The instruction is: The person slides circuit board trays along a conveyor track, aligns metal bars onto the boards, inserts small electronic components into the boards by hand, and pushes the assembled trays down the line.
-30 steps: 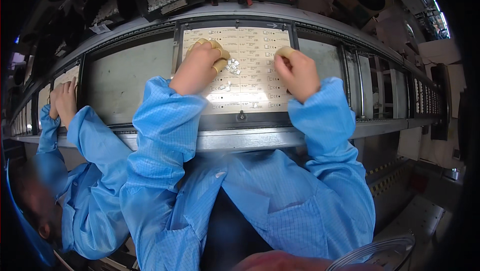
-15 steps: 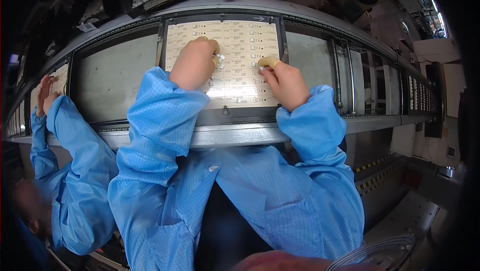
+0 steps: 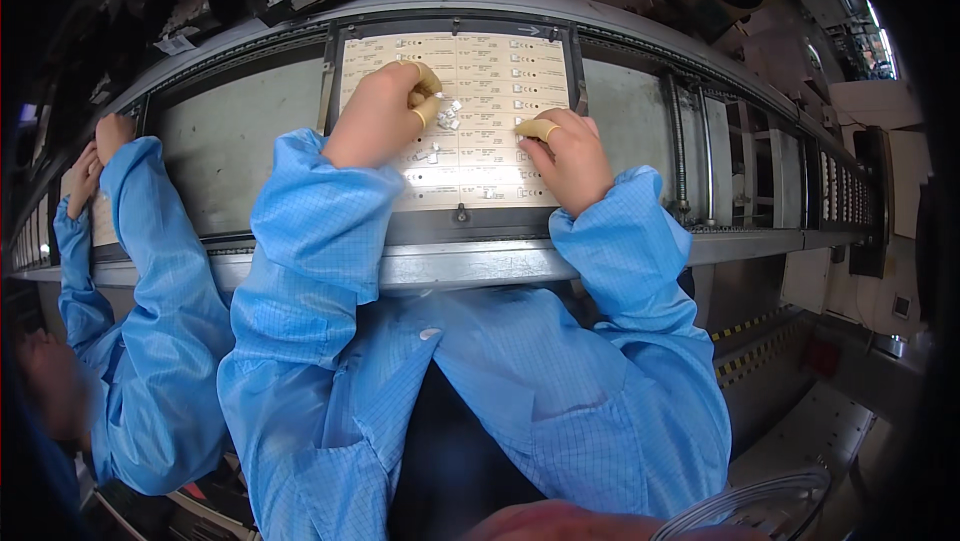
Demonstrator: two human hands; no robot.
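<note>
Think of a clock lying on the pale board (image 3: 487,149), with twelve at the far edge. The board has rows of dark print, and a dark frame (image 3: 510,223) goes all around it. A little pile of small white bits (image 3: 449,117) lies close to the middle of the clock, and a few more loose bits (image 3: 430,155) lie at seven o'clock. The left hand (image 3: 378,113) is over the board at nine o'clock, and its fingertips are just beside the pile. Its fingers are curled in, with yellow covers (image 3: 428,79) on some of them, but I cannot tell if they hold a bit. The right hand (image 3: 566,153) is at three o'clock, by the board's edge. Its thumb and pointing finger are close together at the tips, just over the board, and I cannot tell if a bit is between them. A smooth metal rail (image 3: 470,266) runs past at six o'clock. Far out at nine o'clock are another person's hands (image 3: 114,134), close together.
</note>
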